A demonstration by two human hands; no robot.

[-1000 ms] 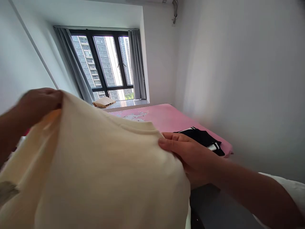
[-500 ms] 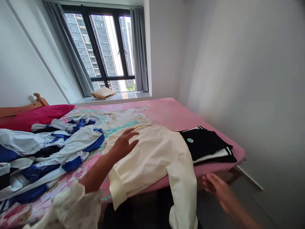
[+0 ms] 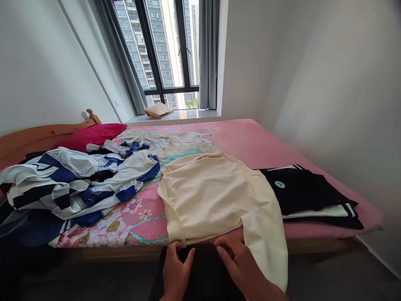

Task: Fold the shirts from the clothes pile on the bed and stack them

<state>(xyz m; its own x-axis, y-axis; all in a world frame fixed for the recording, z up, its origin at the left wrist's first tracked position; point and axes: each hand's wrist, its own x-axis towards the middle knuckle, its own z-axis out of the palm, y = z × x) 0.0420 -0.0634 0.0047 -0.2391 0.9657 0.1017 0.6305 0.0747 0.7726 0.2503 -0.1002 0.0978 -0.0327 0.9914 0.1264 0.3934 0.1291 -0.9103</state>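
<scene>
A cream long-sleeved top (image 3: pixel 206 196) lies spread over the bed's near edge. One of its sleeves (image 3: pixel 266 242) hangs down past the edge on the right; the other runs along its left side. My left hand (image 3: pixel 177 269) is at the lower left corner of the top, fingertips by the cuff, thumb apart from the bent index finger. By the lower hem, left of the hanging sleeve, my right hand (image 3: pixel 241 263) has its fingers curled and its thumb apart from them. No cloth shows clearly between the fingers of either hand.
Black clothes with white stripes (image 3: pixel 300 188) lie folded in a stack on the right. A heap of white, blue and black clothes (image 3: pixel 94 179) covers the bed's left part, before a red pillow (image 3: pixel 94 136). A folded beige item (image 3: pixel 158 110) rests on the windowsill.
My left hand has come down from above the top to its lower left corner. My right hand has moved left, from beside the hanging sleeve to the hem. The view has turned left.
</scene>
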